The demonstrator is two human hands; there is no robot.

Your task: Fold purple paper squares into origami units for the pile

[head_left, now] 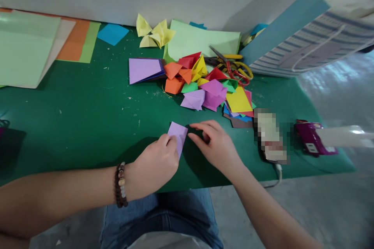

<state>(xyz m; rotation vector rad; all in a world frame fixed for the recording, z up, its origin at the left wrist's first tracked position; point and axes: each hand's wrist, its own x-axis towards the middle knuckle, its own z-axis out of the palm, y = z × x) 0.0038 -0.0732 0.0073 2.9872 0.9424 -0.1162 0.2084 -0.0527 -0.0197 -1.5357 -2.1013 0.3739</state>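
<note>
A small piece of folded lilac paper (pixel 179 132) is gripped between the thumb and fingers of my left hand (pixel 159 161), just above the green tabletop. My right hand (pixel 214 144) is beside its right edge, with thumb and index finger apart and nothing between them. Beyond my hands lies a heap of folded paper pieces in several colours, among them a lilac one (pixel 194 99), a magenta one (pixel 214 94) and an orange one (pixel 174 85). The lower part of the lilac paper is hidden behind my left fingers.
Purple sheets (pixel 144 71) lie stacked left of the heap, and a yellow-topped stack (pixel 239 100) lies right. Scissors (pixel 233 68) rest behind. A phone (pixel 270 134) with a cable and a purple packet (pixel 314 138) are at right. A striped paper bag (pixel 309 42) stands behind.
</note>
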